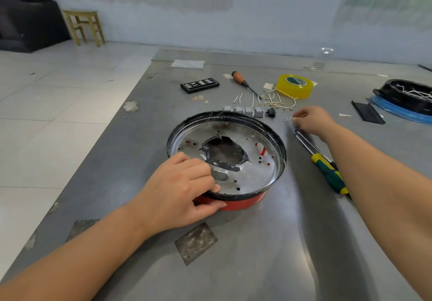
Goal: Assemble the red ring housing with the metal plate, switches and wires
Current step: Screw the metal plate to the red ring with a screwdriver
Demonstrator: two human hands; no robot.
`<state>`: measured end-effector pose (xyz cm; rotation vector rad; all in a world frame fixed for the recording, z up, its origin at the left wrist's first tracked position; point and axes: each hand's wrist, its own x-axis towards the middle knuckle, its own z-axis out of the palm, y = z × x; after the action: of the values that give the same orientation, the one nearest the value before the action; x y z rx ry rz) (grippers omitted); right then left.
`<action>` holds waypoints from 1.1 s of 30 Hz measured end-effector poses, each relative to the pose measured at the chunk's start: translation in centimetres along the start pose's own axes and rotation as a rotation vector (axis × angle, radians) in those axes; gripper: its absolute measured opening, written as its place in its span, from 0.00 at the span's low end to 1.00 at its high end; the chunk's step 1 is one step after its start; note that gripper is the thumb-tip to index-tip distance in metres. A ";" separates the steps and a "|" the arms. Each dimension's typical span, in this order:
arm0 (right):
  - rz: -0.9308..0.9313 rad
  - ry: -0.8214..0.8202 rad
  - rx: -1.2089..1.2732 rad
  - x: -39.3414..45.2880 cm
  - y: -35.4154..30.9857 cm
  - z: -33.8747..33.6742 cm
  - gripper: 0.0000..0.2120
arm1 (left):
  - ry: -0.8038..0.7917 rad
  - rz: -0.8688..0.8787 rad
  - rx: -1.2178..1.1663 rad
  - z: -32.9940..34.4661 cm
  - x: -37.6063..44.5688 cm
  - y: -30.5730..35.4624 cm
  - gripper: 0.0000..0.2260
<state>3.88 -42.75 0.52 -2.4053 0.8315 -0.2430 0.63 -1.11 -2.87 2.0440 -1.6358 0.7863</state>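
The red ring housing [243, 203] with a black rim lies on the steel table, and the round metal plate [254, 174] with a central hole sits inside it. My left hand [180, 190] grips the housing's near rim. My right hand [313, 120] rests on the table to the right, fingertips pinched at a small pile of screws [287, 119]; I cannot tell if one is held. Several grey switches [245, 110] and a black knob [271, 112] lie behind the housing. Short white and yellow wires [278, 102] with terminals lie past them.
A green-and-yellow screwdriver [327, 167] lies under my right forearm. An orange-handled screwdriver [243, 82], a black bit case [199, 85] and a yellow tape roll [295, 86] lie at the back. A black part on a blue ring [406, 104] sits far right.
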 end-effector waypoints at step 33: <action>-0.049 0.223 0.244 0.8 0.6 -0.1 0.02 | 0.012 -0.017 0.009 0.4 -0.3 -0.1 0.12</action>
<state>4.17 -43.69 0.22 -2.1968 0.7899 -0.6050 0.74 -1.16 -3.35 2.0523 -1.6088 0.8001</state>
